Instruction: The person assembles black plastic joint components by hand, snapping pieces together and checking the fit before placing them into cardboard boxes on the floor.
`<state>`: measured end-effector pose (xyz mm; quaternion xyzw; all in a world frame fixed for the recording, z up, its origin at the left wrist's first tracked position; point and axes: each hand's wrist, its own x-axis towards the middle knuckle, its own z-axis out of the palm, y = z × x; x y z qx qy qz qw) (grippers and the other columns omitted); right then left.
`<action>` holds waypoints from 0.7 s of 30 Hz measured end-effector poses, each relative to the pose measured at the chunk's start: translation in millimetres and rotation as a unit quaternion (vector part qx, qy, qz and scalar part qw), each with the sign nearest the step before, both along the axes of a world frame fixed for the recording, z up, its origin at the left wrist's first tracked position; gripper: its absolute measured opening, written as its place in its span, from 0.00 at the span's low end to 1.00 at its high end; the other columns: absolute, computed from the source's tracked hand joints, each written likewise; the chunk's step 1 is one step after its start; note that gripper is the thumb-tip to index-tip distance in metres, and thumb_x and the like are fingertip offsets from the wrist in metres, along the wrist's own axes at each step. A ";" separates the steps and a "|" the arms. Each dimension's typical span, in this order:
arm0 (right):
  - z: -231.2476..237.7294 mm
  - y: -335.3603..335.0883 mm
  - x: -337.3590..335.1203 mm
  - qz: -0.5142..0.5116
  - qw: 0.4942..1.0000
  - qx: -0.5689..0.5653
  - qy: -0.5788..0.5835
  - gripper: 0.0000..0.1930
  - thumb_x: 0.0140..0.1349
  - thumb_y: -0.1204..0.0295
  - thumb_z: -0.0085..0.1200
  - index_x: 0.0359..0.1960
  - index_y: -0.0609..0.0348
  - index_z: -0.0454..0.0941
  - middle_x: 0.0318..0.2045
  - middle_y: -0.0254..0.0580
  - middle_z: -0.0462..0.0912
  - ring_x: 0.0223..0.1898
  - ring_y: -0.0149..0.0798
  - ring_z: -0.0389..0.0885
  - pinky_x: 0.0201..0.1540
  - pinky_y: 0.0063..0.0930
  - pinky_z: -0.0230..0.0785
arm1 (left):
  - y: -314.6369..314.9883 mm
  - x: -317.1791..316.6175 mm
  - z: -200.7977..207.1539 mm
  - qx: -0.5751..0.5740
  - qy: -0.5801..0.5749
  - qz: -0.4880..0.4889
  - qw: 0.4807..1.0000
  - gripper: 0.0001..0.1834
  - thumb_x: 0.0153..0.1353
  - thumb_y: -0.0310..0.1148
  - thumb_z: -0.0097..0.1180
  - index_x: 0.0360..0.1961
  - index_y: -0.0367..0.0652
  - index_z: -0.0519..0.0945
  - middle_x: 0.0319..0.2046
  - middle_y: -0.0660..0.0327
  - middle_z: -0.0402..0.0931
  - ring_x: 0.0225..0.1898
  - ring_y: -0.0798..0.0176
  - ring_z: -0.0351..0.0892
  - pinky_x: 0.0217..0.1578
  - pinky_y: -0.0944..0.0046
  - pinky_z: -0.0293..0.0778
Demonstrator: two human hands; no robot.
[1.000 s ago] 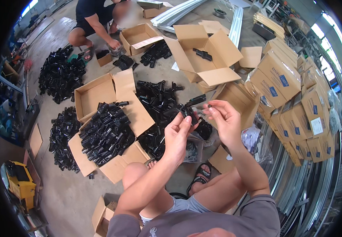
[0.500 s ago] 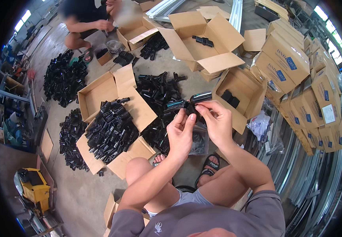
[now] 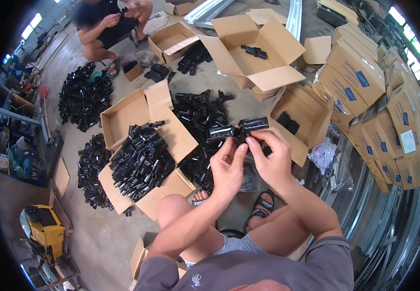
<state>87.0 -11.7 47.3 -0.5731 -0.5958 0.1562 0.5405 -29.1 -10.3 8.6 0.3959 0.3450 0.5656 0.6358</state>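
Between my two hands, raised above the floor, is a glossy black hinge-like fitting [image 3: 254, 124] with two block-shaped wings meeting at a narrow middle. My left hand [image 3: 228, 169] pinches it near the middle on the left, thumb and fingers together. From the other side my right hand [image 3: 272, 154] grips the right wing's lower edge by the fingertips. Whether the wings are one piece or two pressed together I cannot tell. Behind my hands lies a pile of similar black parts [image 3: 201, 114]. To the left, more black parts [image 3: 142, 162] fill an open carton [image 3: 125, 119].
An open carton [image 3: 287, 72] holding a black part stands ahead, another carton [image 3: 311, 106] to its right. Stacked sealed boxes [image 3: 355, 72] and metal profiles [image 3: 365, 218] line the right. A co-worker [image 3: 108, 29] squats at the far left near a black heap [image 3: 81, 97].
The fitting's right wing has levelled out, and both hands sit slightly further right in the picture. The co-worker's hands have come up together in front of the body.
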 end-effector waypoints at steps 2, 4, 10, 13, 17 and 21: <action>0.2 -4.8 3.5 0.001 1.000 0.013 -0.017 0.06 0.58 0.77 0.62 0.37 0.63 0.84 0.32 0.45 0.84 0.33 0.46 0.82 0.36 0.35 0.73 | -1.3 -1.8 7.8 0.001 0.004 -0.002 1.000 0.20 0.68 0.21 0.54 0.60 0.26 0.72 0.50 0.60 0.79 0.50 0.74 0.74 0.51 0.74 0.70; 1.6 -4.8 2.4 -0.001 1.000 0.012 -0.023 0.06 0.58 0.77 0.62 0.37 0.64 0.84 0.33 0.44 0.84 0.32 0.43 0.82 0.34 0.31 0.72 | -1.4 -4.4 8.9 -0.001 0.019 0.002 1.000 0.20 0.68 0.21 0.54 0.60 0.27 0.72 0.50 0.60 0.79 0.50 0.74 0.74 0.51 0.73 0.70; -6.3 -6.6 2.4 0.016 0.993 -0.044 0.104 0.05 0.60 0.77 0.62 0.37 0.63 0.84 0.33 0.42 0.84 0.31 0.35 0.82 0.32 0.26 0.71 | -3.4 -2.9 6.4 0.012 0.023 -0.002 1.000 0.21 0.68 0.23 0.55 0.61 0.28 0.72 0.48 0.60 0.80 0.48 0.75 0.74 0.49 0.74 0.71; -3.7 -9.1 -2.7 -0.009 0.997 -0.021 0.069 0.05 0.61 0.77 0.61 0.38 0.63 0.84 0.33 0.43 0.84 0.32 0.36 0.82 0.34 0.26 0.72 | -5.3 -5.2 3.3 -0.004 0.068 -0.003 0.998 0.20 0.69 0.23 0.55 0.60 0.28 0.73 0.47 0.61 0.80 0.46 0.76 0.74 0.48 0.75 0.71; -7.5 -11.9 -1.9 -0.012 0.997 -0.023 0.066 0.06 0.61 0.76 0.62 0.39 0.63 0.84 0.34 0.43 0.84 0.34 0.38 0.83 0.36 0.27 0.73 | -5.0 -3.3 -0.4 -0.003 0.037 -0.010 0.999 0.18 0.69 0.24 0.55 0.58 0.27 0.74 0.45 0.63 0.80 0.44 0.77 0.74 0.45 0.75 0.70; -6.0 -11.6 0.1 -0.003 0.998 -0.027 0.054 0.06 0.61 0.78 0.61 0.39 0.64 0.83 0.35 0.43 0.84 0.36 0.37 0.82 0.39 0.27 0.72 | -6.2 -2.8 10.0 -0.047 -0.043 -0.035 0.997 0.15 0.71 0.26 0.52 0.56 0.31 0.76 0.47 0.59 0.81 0.47 0.71 0.79 0.51 0.66 0.76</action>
